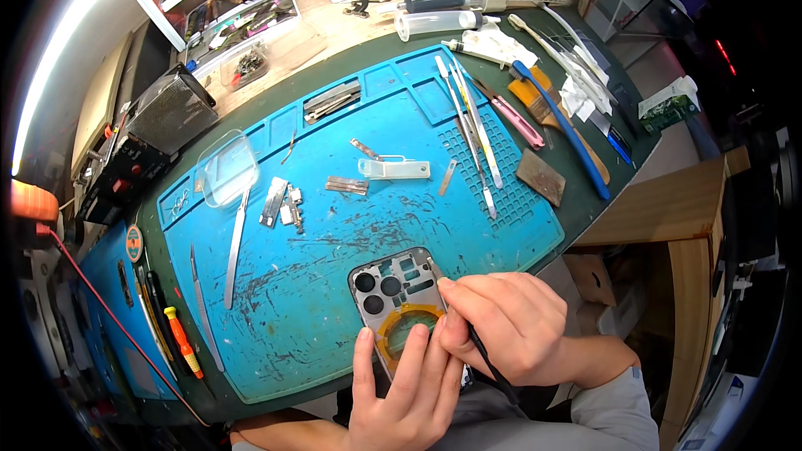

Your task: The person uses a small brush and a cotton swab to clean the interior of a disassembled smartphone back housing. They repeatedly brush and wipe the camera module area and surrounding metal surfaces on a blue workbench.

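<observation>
A phone back housing with several round camera openings and an amber ring sits tilted at the mat's front edge. My left hand holds its lower part, the fingers laid across the amber ring. My right hand is closed in a pinch at the housing's right edge. A slender black tool runs from beneath its fingers toward my lap; its working end is hidden, so its exact kind does not show. Both hands nearly meet over the housing's lower right.
The blue work mat bears small metal parts, a clear plastic clip, tweezers and spudgers. Brushes lie right, a screwdriver left. Syringes and a parts rack stand behind.
</observation>
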Available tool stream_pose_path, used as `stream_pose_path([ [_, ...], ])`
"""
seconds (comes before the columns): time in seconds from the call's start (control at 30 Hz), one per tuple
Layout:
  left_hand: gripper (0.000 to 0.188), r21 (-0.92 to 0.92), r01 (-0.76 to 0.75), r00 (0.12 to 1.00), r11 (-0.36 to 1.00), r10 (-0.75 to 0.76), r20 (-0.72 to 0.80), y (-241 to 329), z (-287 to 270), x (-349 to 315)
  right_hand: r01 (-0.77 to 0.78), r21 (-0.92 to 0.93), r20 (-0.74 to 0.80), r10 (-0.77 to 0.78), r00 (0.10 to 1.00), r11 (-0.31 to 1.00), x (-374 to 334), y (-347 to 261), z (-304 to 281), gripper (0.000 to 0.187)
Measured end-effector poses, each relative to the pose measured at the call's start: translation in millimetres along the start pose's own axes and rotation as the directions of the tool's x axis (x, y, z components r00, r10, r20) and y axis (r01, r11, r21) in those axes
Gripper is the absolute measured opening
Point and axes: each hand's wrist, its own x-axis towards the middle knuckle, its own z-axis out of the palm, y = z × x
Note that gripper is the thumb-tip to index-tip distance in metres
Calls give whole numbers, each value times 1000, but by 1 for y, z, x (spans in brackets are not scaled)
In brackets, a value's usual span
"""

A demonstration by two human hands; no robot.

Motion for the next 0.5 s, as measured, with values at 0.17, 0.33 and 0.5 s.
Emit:
stream_pose_path([
  [0.17, 30, -106, -105, 992, 989, 111, 54, -10, -14, 1, -19, -10, 25, 19, 1000, 1000, 1, -3, -1, 27],
  [0.33, 32, -112, -107, 993, 988, 112, 44, -10, -13, 0, -19, -7, 42, 20, 999, 1000, 1, -3, -1, 30],
  [0.5, 33, 18, -91, 990, 996, 88, 114, -5, -12, 0, -14, 7, 67, 13, 998, 1000, 2, -2, -2, 34],
])
